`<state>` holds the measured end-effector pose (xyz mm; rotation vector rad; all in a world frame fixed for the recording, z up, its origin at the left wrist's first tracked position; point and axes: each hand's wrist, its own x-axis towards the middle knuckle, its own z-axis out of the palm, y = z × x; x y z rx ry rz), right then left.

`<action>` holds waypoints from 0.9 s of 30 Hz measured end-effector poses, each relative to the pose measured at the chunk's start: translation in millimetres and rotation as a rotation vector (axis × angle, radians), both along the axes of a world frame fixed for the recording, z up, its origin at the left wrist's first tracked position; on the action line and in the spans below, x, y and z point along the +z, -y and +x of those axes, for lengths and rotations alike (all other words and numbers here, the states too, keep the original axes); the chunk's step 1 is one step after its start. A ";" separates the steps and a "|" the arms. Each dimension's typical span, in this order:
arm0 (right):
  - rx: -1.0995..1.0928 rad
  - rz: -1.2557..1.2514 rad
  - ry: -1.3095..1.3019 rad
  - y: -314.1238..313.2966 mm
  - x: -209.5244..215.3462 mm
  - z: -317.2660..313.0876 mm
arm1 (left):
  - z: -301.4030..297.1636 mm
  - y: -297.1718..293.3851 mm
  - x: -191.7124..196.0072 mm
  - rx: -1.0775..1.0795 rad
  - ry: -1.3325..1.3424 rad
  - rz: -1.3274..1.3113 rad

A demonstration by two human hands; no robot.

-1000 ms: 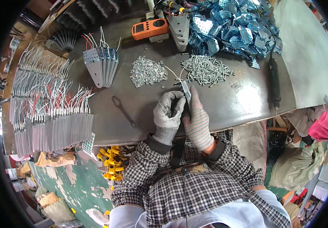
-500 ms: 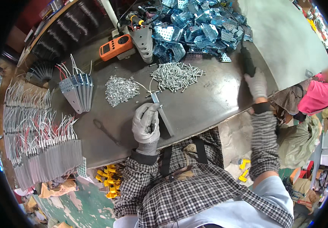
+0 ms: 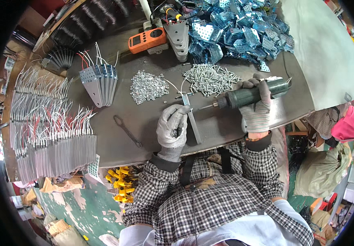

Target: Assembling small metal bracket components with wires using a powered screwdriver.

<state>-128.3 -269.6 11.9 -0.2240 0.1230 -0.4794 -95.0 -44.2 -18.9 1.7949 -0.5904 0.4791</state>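
My left hand, in a grey-white glove, pinches the upper end of a narrow grey metal strip with white wires at its far end. The strip's lower end lies toward the table's front edge. In my gloved right hand is a dark green electric screwdriver, held level. Its bit points left and ends close to my left fingertips; whether it touches a screw there is too small to tell. Just beyond lie a heap of silver screws and a heap of small nuts.
A dark spanner lies left of my left hand. Wired metal strips stand in rows at the left, near bracketed pieces. An orange meter, grey plates and a heap of bluish perforated brackets fill the back.
My right hand has brought the electric screwdriver from the table's right side leftward, to the strip. My left hand still holds the strip. The view has shifted somewhat.
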 end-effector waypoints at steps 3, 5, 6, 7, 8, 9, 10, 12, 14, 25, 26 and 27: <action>0.015 0.077 -0.030 -10.6 -1.4 5.3 | -0.8 -2.5 -0.8 0.019 -0.039 0.002; 0.009 0.079 -0.046 -12.7 -2.1 6.1 | -1.7 -2.3 7.1 0.027 0.004 0.060; 0.007 0.072 -0.060 -13.2 -2.8 5.9 | -2.2 -2.3 6.5 0.027 0.003 0.060; 0.007 0.066 -0.073 -14.2 -2.7 6.3 | -2.8 -2.8 6.3 0.026 -0.008 0.055; 0.009 0.066 -0.072 -15.6 -1.8 6.2 | -3.2 -3.2 5.9 0.025 -0.019 0.051; 0.004 0.053 -0.084 -17.2 -0.6 5.8 | -2.8 -3.4 4.4 0.027 -0.020 0.052; -0.001 0.039 -0.096 -18.1 -0.2 6.1 | -1.4 -3.0 2.0 0.021 -0.007 0.030; 0.008 0.044 -0.095 -19.0 -1.1 7.1 | -1.2 -2.2 0.6 0.016 0.003 0.010; 0.018 0.048 -0.084 -19.8 -1.3 7.9 | -2.7 -1.2 3.1 0.066 -0.010 0.026; 0.011 0.082 -0.104 -20.5 -3.3 9.2 | -1.9 -2.2 -7.6 0.021 -0.087 -0.092; 0.016 0.082 -0.102 -20.0 -5.4 9.3 | -3.2 -1.1 -9.5 -0.001 -0.153 -0.170; 0.021 0.086 -0.088 -19.3 -7.9 9.5 | -4.4 -0.7 -10.5 0.004 -0.149 -0.169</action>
